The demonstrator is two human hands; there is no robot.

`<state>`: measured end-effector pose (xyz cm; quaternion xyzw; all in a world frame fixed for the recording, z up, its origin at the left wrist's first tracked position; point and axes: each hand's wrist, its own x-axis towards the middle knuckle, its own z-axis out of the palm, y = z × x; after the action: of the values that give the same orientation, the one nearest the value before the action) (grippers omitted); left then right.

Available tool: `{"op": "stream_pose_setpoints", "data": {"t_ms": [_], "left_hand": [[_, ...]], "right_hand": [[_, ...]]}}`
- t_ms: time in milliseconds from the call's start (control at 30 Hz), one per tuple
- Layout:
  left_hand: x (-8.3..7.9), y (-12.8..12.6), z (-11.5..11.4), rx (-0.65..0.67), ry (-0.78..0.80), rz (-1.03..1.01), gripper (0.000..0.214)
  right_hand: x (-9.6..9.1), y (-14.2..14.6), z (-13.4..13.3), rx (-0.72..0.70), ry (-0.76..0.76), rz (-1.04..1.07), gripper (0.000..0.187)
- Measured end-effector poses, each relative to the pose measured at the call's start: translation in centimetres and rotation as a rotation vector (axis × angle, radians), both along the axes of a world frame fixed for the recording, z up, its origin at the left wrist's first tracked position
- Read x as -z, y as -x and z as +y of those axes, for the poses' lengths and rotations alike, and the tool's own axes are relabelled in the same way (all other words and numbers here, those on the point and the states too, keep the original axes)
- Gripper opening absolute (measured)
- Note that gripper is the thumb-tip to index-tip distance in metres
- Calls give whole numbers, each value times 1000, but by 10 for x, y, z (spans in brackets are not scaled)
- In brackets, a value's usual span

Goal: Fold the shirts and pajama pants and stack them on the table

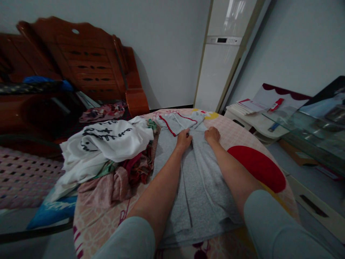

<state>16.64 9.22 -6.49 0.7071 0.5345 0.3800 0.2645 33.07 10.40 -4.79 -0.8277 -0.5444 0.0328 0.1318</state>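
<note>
A grey shirt (199,187) lies spread over the round table, its collar with red scalloped trim (179,124) at the far end. My left hand (184,139) is closed on the front of the shirt just below the collar, fingers pinched on the cloth. At the shirt's right edge near the shoulder, my right hand (212,135) is closed with its fingers curled round the fabric. Loose folds run down the shirt between and below my hands, and its hem reaches the near side of the table. My forearms cover parts of it.
A heap of clothes (107,183) with a white printed shirt (113,138) on top sits on the left of the patterned tablecloth (258,144). Behind stand a wooden chair (83,64) and a tall white cabinet unit (221,68). A glass shelf (309,133) is at right.
</note>
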Motion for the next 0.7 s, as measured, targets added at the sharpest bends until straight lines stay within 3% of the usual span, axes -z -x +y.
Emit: {"op": "stream_pose_setpoints", "data": {"t_ms": [67, 167, 333, 533, 700], "left_hand": [[2, -2, 0, -12, -8, 95, 44], [4, -2, -1, -23, -37, 223, 38], [1, 8, 3, 65, -16, 199, 42], [-4, 17, 4, 146, 117, -93, 51], [-17, 18, -5, 91, 150, -106, 47]], "right_hand": [[0, 5, -2, 42, 8, 1, 36], [-5, 9, -8, -17, 27, -46, 34], [-26, 7, -42, -111, -5, -148, 30], [-55, 3, -134, -436, -116, 21, 18], [-50, 13, -224, -592, -28, 53, 24]]}}
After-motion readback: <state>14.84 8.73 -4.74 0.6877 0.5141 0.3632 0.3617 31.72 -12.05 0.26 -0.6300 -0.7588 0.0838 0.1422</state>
